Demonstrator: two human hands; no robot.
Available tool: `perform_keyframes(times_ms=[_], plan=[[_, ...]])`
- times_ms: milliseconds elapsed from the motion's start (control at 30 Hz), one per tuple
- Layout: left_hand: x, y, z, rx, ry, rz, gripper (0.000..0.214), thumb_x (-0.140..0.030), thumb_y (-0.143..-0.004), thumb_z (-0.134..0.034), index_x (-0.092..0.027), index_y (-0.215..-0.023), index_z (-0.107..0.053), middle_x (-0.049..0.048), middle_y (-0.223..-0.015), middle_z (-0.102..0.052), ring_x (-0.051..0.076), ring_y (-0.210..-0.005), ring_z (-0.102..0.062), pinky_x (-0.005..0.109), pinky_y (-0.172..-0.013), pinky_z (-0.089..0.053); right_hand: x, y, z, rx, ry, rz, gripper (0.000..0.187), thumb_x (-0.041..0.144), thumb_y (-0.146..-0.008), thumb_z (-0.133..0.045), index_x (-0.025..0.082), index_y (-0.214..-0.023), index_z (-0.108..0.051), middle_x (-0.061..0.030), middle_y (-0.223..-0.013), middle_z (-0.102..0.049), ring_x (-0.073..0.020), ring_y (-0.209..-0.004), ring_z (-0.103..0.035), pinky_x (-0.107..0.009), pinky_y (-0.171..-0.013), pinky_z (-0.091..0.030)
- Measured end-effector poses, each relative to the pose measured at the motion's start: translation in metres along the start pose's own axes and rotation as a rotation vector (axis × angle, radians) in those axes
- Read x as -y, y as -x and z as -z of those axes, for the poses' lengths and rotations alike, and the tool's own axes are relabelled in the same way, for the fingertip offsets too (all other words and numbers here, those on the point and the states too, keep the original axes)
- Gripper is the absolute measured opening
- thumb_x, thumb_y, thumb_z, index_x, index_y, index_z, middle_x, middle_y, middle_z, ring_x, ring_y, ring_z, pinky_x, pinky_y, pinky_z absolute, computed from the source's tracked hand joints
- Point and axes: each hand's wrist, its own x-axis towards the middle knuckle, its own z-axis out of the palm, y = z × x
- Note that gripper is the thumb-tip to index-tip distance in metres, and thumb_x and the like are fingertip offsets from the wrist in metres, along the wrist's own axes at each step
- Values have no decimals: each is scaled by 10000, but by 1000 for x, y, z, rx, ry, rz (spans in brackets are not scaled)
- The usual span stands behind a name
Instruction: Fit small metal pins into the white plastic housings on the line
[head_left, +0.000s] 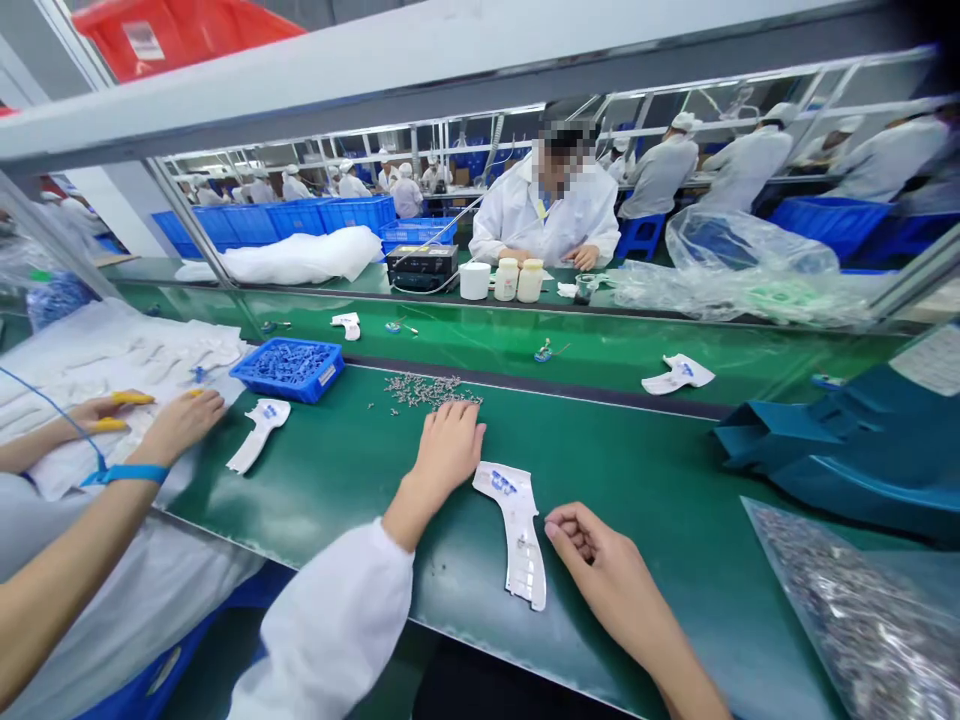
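My left hand [448,447] lies palm down on the green belt [660,480], its fingertips reaching into a scatter of small metal screws [424,390]; the fingers are bent together and what they hold is hidden. My right hand [596,560] rests on the belt with fingers curled loosely, just right of a white plastic shell half [519,530] that lies flat between both hands. It touches nothing I can see.
A blue tray of small blue parts [289,367] sits beyond the screws. Another white shell [259,430] lies near a co-worker's hands [176,420] with yellow finger cots. A bag of screws [862,610] and a blue bin [847,450] are on the right. Across the belt a person in white sits behind white jars [517,280].
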Motion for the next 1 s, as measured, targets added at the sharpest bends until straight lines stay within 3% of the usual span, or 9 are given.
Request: perform_keyframes(times_ms=[67,167,300,433,567,700,867,1000], plan=[[10,-30,-10,61,-58,-14,419,-367,-1014,-394,-203,-1387,-490,118,-1509,-445,320,-1429,-320,512,-1146,-258,-6,1,-2,-45,-25,-9,305,507,-927,-476,231,-888,-598,-26,-768,-623,-184,-677,-565,-283,-622,-443],[26,-50,-23,136,-130,-6,555,-518,-995,-389,-240,-1476,-395,97,-1576,-353,337,-1463,-264,541,-1162,-219,-9,0,-4,-49,-63,12,300,502,-926,-469,234,-885,-597,-23,-747,-617,-183,-659,-560,-280,-612,-439],[44,-48,-24,130,-215,63,636,-562,-1008,-262,-217,-1543,-258,132,-1609,-259,377,-1486,-177,643,-1142,-157,-9,-1,-4,-22,-77,44,272,467,-940,-449,242,-884,-592,-20,-743,-615,-179,-649,-547,-277,-611,-426],[46,-44,-18,115,-247,13,535,-489,-1036,-222,-249,-1487,-381,70,-1603,-297,342,-1505,-106,635,-1160,-96,-11,0,-4,-7,-67,38,265,455,-951,-438,248,-885,-590,-11,-731,-593,-177,-642,-530,-274,-603,-410],[36,-49,-17,96,-248,-75,407,-410,-1040,-322,-287,-1369,-528,22,-1515,-457,301,-1484,-194,576,-1181,-121,-11,0,-5,5,-67,28,267,457,-954,-439,252,-887,-596,-8,-730,-585,-177,-642,-522,-273,-602,-406],[24,-62,-19,11,-264,-60,314,-338,-1023,-418,-233,-1250,-607,90,-1335,-596,295,-1355,-398,519,-1140,-251,-12,0,-5,6,-55,23,260,445,-959,-437,252,-901,-602,-11,-745,-595,-178,-653,-526,-272,-604,-407],[12,-78,-26,-27,-259,-51,276,-355,-958,-591,-174,-1165,-621,88,-1248,-605,249,-1150,-577,496,-1003,-450,-9,0,-4,-10,-45,30,264,434,-964,-438,242,-900,-609,-17,-754,-616,-171,-652,-535,-266,-599,-417],[4,-75,-12,-35,-204,-79,140,-275,-948,-599,-167,-1014,-660,79,-1102,-659,255,-1104,-579,478,-988,-431,-7,1,-2,-24,-41,41,274,433,-962,-442,238,-896,-623,-9,-735,-620,-164,-631,-539,-263,-584,-426]])
